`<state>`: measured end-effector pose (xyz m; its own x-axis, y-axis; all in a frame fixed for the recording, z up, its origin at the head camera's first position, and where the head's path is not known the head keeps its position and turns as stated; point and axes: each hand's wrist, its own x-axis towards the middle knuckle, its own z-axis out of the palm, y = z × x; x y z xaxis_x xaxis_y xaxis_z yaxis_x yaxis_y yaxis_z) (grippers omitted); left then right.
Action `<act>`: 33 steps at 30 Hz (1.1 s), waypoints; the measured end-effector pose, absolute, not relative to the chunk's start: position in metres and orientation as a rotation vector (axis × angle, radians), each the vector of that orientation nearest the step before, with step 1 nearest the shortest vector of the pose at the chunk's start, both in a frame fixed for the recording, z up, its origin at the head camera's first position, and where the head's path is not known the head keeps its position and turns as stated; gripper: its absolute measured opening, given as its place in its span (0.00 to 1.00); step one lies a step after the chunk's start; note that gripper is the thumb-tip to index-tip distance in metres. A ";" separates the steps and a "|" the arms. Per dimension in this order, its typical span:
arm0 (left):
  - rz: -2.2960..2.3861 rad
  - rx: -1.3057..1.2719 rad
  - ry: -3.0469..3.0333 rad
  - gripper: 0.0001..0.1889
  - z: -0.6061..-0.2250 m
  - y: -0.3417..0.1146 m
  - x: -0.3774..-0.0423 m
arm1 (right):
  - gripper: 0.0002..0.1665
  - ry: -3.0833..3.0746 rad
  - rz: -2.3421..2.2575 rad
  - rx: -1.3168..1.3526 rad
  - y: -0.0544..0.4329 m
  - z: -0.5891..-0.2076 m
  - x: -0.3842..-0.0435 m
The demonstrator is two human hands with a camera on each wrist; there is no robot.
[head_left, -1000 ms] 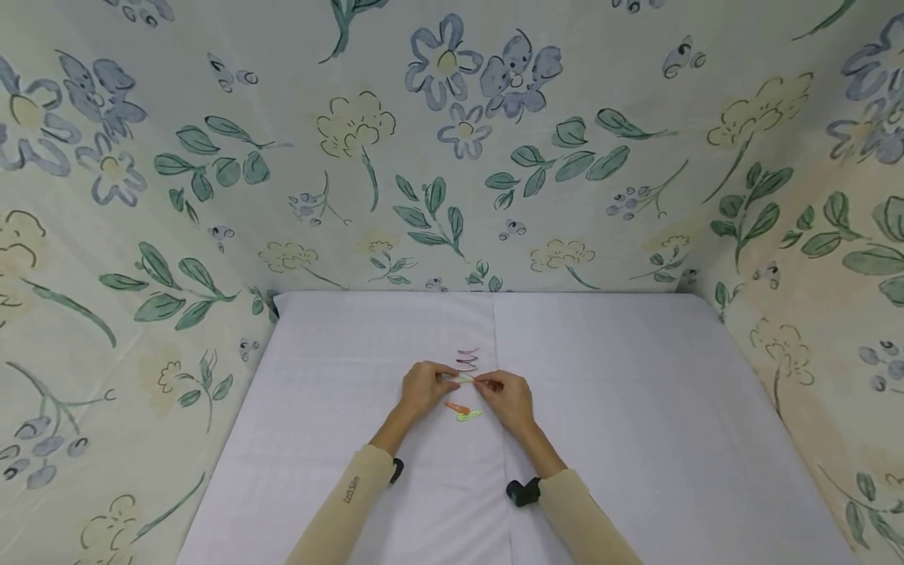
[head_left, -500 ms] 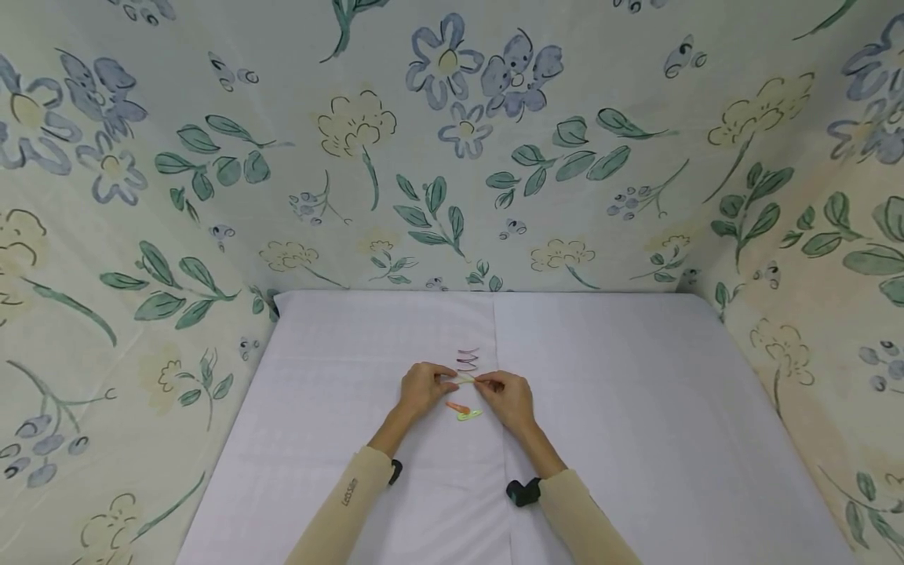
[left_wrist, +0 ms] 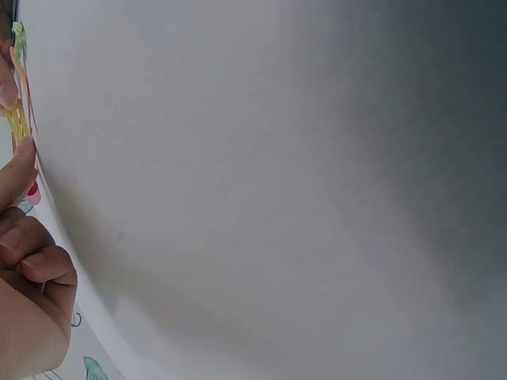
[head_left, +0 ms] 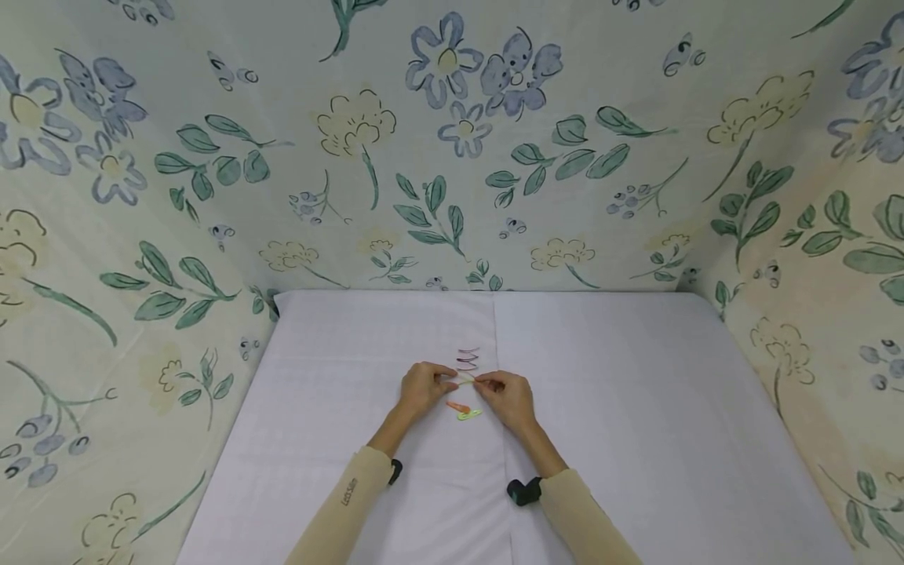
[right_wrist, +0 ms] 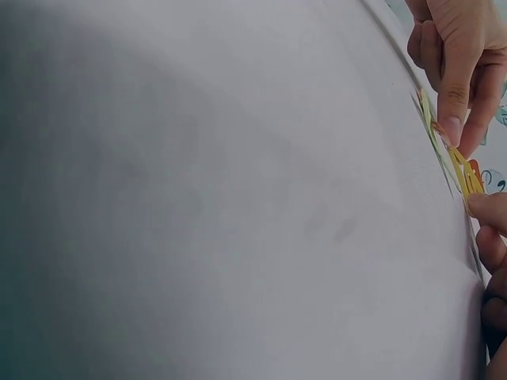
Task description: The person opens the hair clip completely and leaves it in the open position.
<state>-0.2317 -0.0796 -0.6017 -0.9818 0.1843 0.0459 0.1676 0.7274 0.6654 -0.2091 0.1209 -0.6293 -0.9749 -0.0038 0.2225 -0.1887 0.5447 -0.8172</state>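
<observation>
A yellow snap hair clip (head_left: 466, 382) is stretched between both hands, low over the white cloth in the head view. My left hand (head_left: 424, 388) pinches its left end with thumb and fingers. The right end is pinched by my right hand (head_left: 508, 399). Seen from the left wrist, the yellow clip (left_wrist: 17, 123) spans the gap between fingertips, and fingers cover both its ends. Closer to the body lie an orange hair clip (head_left: 457, 407) and a light green hair clip (head_left: 469, 415), touching or overlapping. Beyond the hands, thin pink and dark red clips (head_left: 467, 360) form a short column.
White cloth (head_left: 600, 377) covers the table, with a seam or fold running near the middle. Floral curtains (head_left: 438, 188) stand behind and at both sides. A dark wrist device (head_left: 523, 492) sits at the right sleeve.
Both hands stay almost where they were, still gripping the yellow hair clip. Its near strip looks slightly more bowed. The other clips have not moved.
</observation>
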 end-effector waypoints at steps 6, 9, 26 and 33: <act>1.109 0.299 2.908 0.11 -0.602 -0.081 -0.230 | 0.03 -2.587 1.382 0.146 0.119 -0.628 -0.209; 1.120 0.289 2.896 0.11 -0.600 -0.082 -0.229 | 0.04 -2.584 1.356 0.142 0.117 -0.628 -0.209; 1.097 0.273 2.862 0.12 -0.600 -0.088 -0.222 | 0.08 -2.613 1.434 0.077 0.120 -0.629 -0.209; 1.105 0.250 2.853 0.08 -0.595 -0.093 -0.215 | 0.10 -2.612 1.450 0.048 0.122 -0.628 -0.206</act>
<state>-0.2146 -0.0926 -0.5949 -0.9842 0.1770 -0.0085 0.1251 0.7278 0.6743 -0.2063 0.1215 -0.6281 -0.9877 0.0465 0.1492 -0.1020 0.5312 -0.8411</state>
